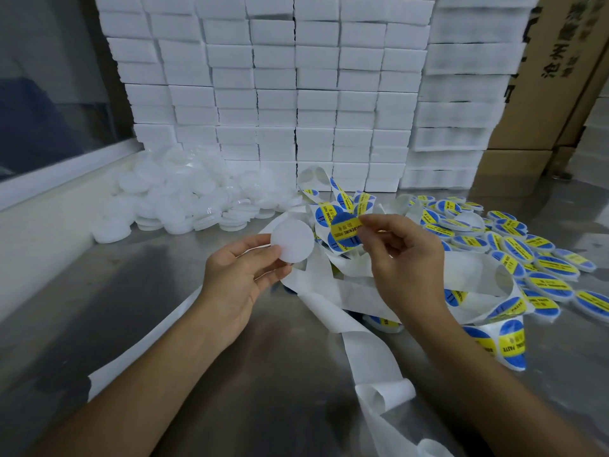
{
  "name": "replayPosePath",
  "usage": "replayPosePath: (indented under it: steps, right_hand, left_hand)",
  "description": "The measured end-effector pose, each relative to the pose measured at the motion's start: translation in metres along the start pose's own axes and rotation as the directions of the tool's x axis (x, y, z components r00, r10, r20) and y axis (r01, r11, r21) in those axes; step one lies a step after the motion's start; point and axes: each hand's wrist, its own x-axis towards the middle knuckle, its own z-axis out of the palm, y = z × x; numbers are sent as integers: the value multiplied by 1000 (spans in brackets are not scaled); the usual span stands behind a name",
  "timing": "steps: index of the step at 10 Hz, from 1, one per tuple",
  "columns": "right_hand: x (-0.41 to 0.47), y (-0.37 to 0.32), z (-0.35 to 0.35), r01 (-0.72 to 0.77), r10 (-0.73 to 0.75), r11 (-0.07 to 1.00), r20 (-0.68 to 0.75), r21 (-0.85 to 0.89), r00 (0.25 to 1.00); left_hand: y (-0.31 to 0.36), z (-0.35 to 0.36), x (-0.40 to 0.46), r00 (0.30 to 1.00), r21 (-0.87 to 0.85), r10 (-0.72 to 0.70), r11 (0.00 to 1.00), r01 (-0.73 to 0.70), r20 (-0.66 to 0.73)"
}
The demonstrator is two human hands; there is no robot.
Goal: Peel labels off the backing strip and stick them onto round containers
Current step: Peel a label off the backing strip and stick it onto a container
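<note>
Your left hand holds round white container by edge. Your right hand pinches blue-yellow label just beside it.

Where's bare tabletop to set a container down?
Free: steel table left of the left hand, below the unlabelled white containers; also between the forearms, near edge. Crowded: right side, with labelled containers and loops of backing strip; foam blocks wall the back.

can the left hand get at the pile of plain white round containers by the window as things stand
Probably not yet: the left hand already holds a plain white round container. The path left to the unlabelled pile looks free otherwise.
</note>
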Motion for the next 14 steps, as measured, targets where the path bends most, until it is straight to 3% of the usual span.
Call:
replayPosePath:
  steps: [1,2,4,5,6,7,8,9,10,12,14]
  right_hand:
    - [1,-2,-1,5,-4,1000,37,-24,999]
    - [1,-3,-3,128,-122,984,54,-124,991]
    - [4,1,-9,415,-371,783,188,-463,909]
    - [5,3,-10,460,-430,746,179,-481,885]
    - [6,1,-11,440,-417,818,147,-369,897]
    - [4,-2,-9,376,-359,896,117,-234,926]
    - [3,-8,-4,61,-71,995,128,83,989]
    - [3,-12,-3,-232,155,913,240,336,958]
    - [1,-14,-2,-342,228,853,309,395,924]
    - [-4,-20,3,-317,211,877,304,362,929]
    - [-6,-24,3,-276,203,910,246,310,948]
  left_hand:
    - [0,1,-1,1000,18,3,1000,-3,-5]
    - [0,2,-3,1000,26,2,1000,-3,3]
    - [0,1,-2,1000,29,0,1000,0,-3]
    - [0,2,-2,1000,29,0,1000,-1,3]
    - [1,2,-3,1000,33,-2,999,2,-2]
    - [1,3,-4,1000,37,-1,999,1,-6]
    - [1,3,-4,1000,74,24,997,-24,0]
    - [1,4,-6,994,220,109,970,-106,0]
    - [2,6,-9,992,292,125,948,-130,34]
    - [8,13,-16,981,193,86,974,-119,173]
    - [5,15,-16,981,368,171,910,-193,92]
